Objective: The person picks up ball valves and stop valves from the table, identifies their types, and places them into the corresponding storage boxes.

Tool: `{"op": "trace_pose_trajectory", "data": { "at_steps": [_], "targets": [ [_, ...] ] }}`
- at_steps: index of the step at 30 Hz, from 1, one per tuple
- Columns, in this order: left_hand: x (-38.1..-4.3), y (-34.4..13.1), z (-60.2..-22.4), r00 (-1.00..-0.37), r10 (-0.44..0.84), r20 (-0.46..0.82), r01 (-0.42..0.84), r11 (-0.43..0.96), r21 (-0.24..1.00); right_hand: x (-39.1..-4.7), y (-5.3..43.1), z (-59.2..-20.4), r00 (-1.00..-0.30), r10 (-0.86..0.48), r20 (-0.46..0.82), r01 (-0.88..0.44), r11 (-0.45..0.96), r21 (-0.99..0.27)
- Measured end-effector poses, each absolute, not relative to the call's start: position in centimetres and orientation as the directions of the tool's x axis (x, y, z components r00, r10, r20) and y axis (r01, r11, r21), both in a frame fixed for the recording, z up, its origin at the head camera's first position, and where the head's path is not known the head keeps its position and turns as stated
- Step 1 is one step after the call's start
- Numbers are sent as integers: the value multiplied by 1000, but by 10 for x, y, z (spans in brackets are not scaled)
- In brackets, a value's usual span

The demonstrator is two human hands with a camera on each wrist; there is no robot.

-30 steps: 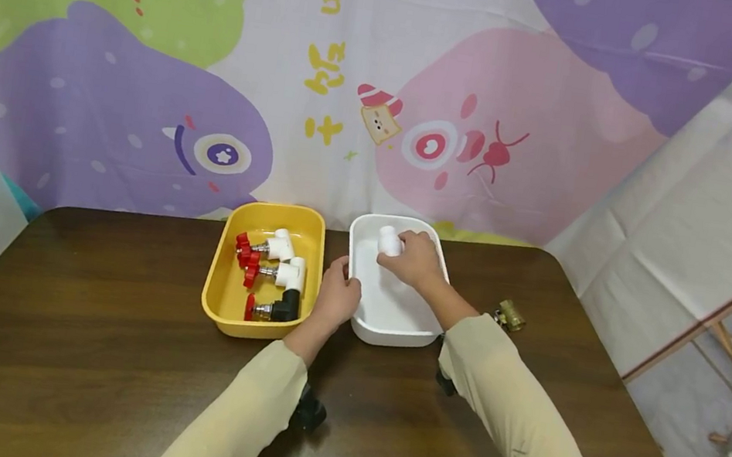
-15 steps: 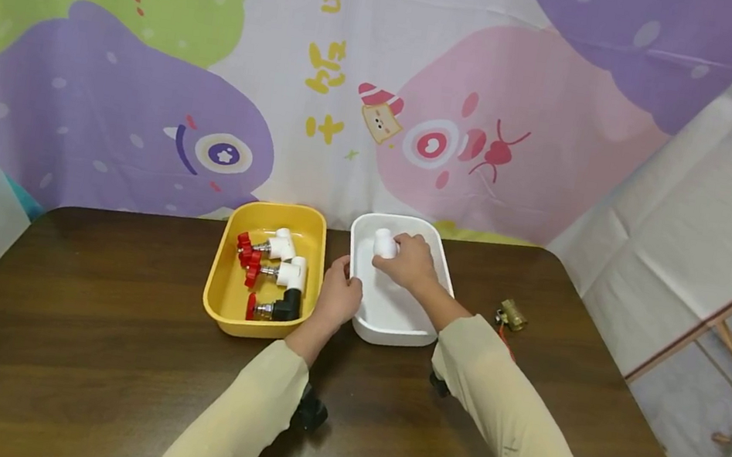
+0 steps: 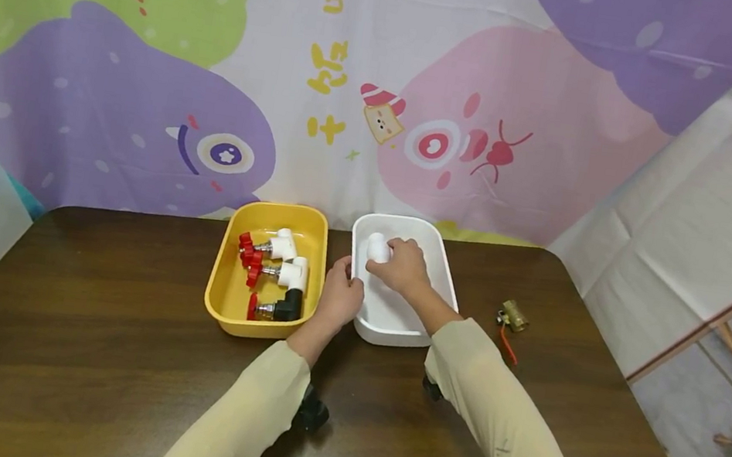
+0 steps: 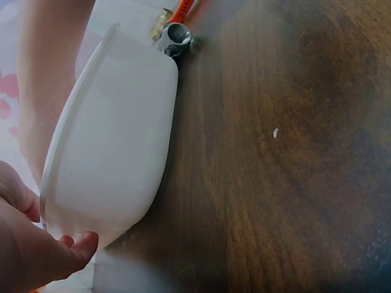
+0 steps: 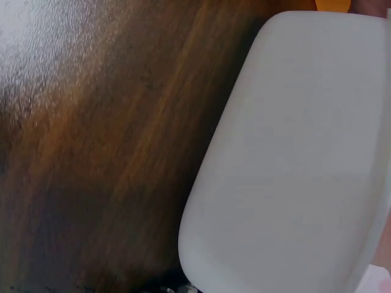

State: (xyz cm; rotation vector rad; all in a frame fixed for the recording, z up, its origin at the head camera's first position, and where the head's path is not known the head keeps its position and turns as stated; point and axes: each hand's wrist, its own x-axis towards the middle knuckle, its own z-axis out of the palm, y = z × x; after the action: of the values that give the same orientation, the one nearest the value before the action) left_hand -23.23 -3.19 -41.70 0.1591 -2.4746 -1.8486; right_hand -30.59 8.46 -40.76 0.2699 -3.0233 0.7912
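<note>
My right hand point(image 3: 405, 265) pinches a white plastic pipe fitting point(image 3: 378, 248) inside the white tray point(image 3: 396, 334), near its far left end. The fingers cover part of the fitting, so its full shape is hidden. At the tray's left rim, my left hand point(image 3: 341, 291) grips the edge; the left wrist view shows a fingertip point(image 4: 85, 243) against the outer wall. The right wrist view has mostly the tray's outer wall point(image 5: 293, 140), with the right hand's fingers out of sight.
Left of the white tray stands a yellow tray point(image 3: 227, 279) holding several red-handled valves point(image 3: 289, 276) with white or black bodies. A brass ball valve point(image 3: 513, 316) with an orange-red lever lies on the brown table point(image 3: 110, 349) at the right. A printed cloth point(image 3: 331, 177) hangs behind.
My right hand has shifted slightly left inside the white tray with the white fitting. Its sleeve has moved left too, uncovering the brass valve's lever. My left hand stays at the rim.
</note>
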Motion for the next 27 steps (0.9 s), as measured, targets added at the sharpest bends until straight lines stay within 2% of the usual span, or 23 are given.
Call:
{"op": "trace_pose_trajectory", "data": {
  "at_steps": [17, 27],
  "targets": [
    [-237, -32, -423, -991, -131, 41, -3, 317, 948, -304, 76, -417, -983, -172, 62, -180, 855, -487],
    [-233, -32, -419, -990, -139, -8, -48, 289, 956, -304, 74, -421, -983, -178, 52, -181, 861, -476]
  ]
}}
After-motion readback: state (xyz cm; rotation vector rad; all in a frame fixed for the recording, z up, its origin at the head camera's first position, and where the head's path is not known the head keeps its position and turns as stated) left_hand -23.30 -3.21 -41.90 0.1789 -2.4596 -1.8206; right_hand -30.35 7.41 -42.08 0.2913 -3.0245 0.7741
